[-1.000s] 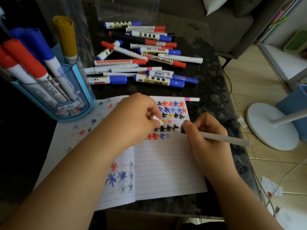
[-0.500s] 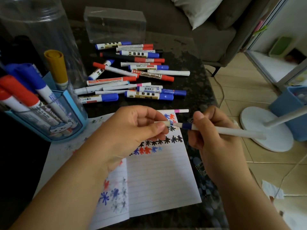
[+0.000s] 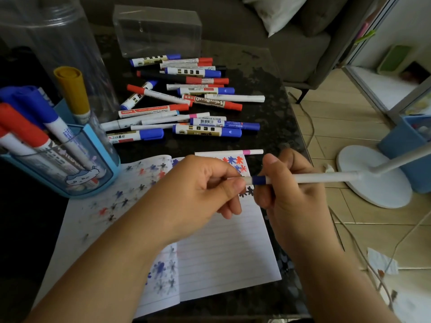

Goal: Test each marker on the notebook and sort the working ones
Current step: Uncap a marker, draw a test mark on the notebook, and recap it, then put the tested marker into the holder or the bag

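While the right hand (image 3: 293, 197) grips a slim white marker with a blue band (image 3: 303, 178) above the open lined notebook (image 3: 224, 248), the left hand's (image 3: 193, 199) fingers pinch its cap end. Recapping seems underway; next likely calls for dropping it into the blue holder (image 3: 102, 157) at nine o'clock.

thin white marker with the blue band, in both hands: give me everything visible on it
The thin white marker with a blue band is a slim, plastic-looking stick, held roughly level above the open lined notebook, touching neither it nor the table. The right hand grips it by the band, barrel pointing right. The left hand pinches its left end; whether a cap is on is hidden.
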### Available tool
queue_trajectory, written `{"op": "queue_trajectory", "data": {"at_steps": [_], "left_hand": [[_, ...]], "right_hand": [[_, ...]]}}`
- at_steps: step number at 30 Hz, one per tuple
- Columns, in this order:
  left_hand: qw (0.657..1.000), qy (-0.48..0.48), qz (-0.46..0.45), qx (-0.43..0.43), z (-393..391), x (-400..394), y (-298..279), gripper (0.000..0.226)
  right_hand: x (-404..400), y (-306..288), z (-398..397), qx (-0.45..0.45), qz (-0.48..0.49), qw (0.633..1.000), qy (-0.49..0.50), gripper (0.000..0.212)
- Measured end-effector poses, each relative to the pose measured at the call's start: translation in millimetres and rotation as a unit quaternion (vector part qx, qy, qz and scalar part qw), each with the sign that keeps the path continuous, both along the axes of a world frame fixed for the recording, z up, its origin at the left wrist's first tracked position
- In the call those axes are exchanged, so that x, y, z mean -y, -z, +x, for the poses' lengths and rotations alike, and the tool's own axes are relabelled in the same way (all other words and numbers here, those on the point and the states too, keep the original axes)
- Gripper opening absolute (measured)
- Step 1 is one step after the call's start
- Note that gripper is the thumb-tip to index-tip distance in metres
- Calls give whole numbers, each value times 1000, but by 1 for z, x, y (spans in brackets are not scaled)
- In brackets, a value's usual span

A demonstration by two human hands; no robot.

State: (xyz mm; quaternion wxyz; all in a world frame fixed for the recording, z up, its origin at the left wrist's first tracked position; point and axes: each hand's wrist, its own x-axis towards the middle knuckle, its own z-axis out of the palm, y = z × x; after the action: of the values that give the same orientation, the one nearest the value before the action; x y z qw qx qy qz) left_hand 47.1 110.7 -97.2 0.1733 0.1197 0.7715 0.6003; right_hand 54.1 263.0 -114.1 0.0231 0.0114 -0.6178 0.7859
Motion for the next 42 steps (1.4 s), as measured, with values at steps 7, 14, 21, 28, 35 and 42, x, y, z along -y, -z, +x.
{"op": "queue_trajectory", "data": {"at_steps": [7, 14, 21, 28, 35, 42], "left_hand": [[998, -47, -9, -44, -1, -3, -5, 15], [965, -213, -105, -109, -11, 26, -17, 15], [935, -262, -182, -156, 29, 61, -25, 16], [893, -333, -209, -217, 70, 120, -19, 15], [856, -350, -289, -248, 67, 144, -13, 34], [859, -349, -279, -250, 66, 149, -9, 31]], "right_hand": [[8, -8, -3, 83, -79, 993, 0, 34], [-3, -11, -4, 120, 262, 946, 150, 32], [61, -44, -5, -197, 581, 778, -131, 30], [96, -66, 2, -258, 485, 833, -64, 6], [126, -94, -11, -268, 447, 849, -92, 10], [160, -100, -39, -237, 503, 815, -161, 19]]}}
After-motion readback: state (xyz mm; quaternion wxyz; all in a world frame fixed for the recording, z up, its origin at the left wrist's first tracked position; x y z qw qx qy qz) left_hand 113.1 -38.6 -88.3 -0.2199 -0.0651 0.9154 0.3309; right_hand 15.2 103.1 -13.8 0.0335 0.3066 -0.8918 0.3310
